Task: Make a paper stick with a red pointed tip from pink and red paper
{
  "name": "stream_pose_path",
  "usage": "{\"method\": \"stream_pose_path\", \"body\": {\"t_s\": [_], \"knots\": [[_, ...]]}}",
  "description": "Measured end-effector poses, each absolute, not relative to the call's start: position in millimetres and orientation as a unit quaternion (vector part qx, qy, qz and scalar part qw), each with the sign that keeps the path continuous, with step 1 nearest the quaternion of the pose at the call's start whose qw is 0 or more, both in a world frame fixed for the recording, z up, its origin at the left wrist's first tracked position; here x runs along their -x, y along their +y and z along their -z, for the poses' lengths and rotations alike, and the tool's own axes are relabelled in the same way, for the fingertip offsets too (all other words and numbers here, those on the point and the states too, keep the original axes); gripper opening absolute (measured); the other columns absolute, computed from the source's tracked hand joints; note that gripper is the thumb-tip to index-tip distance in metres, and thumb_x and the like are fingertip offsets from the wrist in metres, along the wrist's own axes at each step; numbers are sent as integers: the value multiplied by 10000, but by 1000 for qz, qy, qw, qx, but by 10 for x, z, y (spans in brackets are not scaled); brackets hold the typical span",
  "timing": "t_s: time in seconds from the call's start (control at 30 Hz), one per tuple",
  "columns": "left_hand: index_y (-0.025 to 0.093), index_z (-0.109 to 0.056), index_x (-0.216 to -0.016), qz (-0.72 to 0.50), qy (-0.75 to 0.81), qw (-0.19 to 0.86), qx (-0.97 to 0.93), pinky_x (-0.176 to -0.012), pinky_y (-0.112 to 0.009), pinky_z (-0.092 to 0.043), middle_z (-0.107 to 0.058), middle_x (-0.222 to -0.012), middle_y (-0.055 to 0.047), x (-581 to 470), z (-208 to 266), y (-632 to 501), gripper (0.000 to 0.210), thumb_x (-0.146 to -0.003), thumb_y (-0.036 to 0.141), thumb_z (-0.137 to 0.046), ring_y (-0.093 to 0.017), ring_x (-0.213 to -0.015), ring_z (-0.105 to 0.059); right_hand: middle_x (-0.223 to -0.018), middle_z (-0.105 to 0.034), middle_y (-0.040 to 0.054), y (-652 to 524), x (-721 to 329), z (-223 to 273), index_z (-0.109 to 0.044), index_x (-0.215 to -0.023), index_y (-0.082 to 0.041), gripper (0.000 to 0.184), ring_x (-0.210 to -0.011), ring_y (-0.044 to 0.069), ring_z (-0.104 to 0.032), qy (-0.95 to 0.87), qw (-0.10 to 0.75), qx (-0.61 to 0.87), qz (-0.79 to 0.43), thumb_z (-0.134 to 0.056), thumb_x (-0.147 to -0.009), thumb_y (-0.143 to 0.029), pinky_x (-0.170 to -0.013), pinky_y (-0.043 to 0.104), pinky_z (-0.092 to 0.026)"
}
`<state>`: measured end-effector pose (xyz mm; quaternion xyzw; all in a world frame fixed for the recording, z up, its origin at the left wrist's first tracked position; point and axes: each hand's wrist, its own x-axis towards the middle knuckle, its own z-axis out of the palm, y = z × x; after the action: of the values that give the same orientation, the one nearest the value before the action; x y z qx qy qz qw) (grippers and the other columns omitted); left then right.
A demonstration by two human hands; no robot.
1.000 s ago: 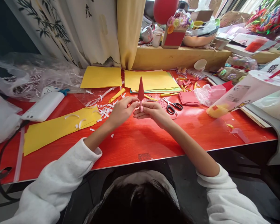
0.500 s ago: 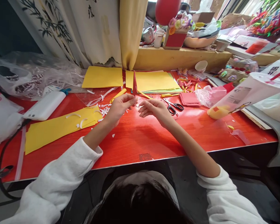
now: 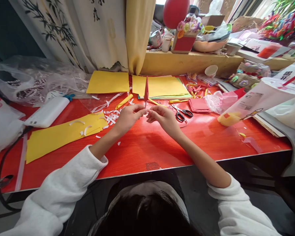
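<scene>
A narrow, pointed piece of folded red paper (image 3: 146, 89) stands upright above the table. My left hand (image 3: 130, 117) is closed in a pinch on its lower end. Fingertip to fingertip with it, my right hand (image 3: 163, 118) is also closed, thumb and fingers together at the base of the paper; the exact grip is partly hidden. Scissors with black handles (image 3: 184, 114) lie just beyond the right hand, beside a stack of red paper squares (image 3: 199, 105). A rolled yellow paper strip (image 3: 124, 101) is behind the left hand, near white paper scraps (image 3: 111, 118).
Yellow sheets (image 3: 108, 82) lie at the back of the red table (image 3: 137, 154), and long yellow strips (image 3: 64, 134) at left. A white power bank-like block (image 3: 48, 112) and plastic bags (image 3: 5, 124) are farther left. A tilted drink cup (image 3: 248, 101) stands at right.
My right hand has come in against the left fingertips, its fingers closing at the paper's base. The red paper has shifted slightly right and stands straighter.
</scene>
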<state>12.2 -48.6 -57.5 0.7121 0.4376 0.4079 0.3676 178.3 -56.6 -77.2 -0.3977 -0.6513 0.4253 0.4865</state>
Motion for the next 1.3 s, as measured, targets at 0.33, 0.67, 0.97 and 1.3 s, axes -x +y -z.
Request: {"method": "stream_pose_path", "body": {"t_s": [0.33, 0.67, 0.97, 1.3], "knots": [[145, -644, -872, -351, 417, 88, -834, -783, -297, -429, -668, -886, -74, -123, 721, -472, 218, -882, 300, -492, -180, -833, -592, -731, -683, 36, -496, -1808, 832, -624, -838, -157, 127, -653, 136, -651, -782, 389, 463, -151, -501, -849, -183, -665, 250, -481], [185, -564, -807, -470, 481, 317, -668, -772, -241, -401, -573, -860, -9, -173, 975, -413, 250, -824, 435, -558, -133, -819, -522, -974, -685, 116, 322, -2875, 602, -668, -958, -143, 220, -918, 212, -625, -753, 226, 618, -4, -549, -870, -306, -832, 350, -466], [196, -577, -825, -415, 515, 383, -645, -707, -248, -390, -576, -801, 15, -194, 1104, -363, 249, -812, 444, -560, -119, -693, -508, -1201, -566, 90, 998, -4143, 945, -554, -1175, -179, 311, -1012, 182, -586, -648, 267, 713, 23, -514, -907, -332, -857, 392, -508], [195, -579, -842, -396, 518, 371, -661, -705, -267, -395, -598, -845, -7, -207, 1111, -372, 307, -808, 498, -541, -138, -695, -515, -975, -660, 82, 783, -3625, 783, -612, -1041, -148, 254, -821, 115, -627, -646, 468, 603, 24, -453, -921, -304, -801, 276, -494]]}}
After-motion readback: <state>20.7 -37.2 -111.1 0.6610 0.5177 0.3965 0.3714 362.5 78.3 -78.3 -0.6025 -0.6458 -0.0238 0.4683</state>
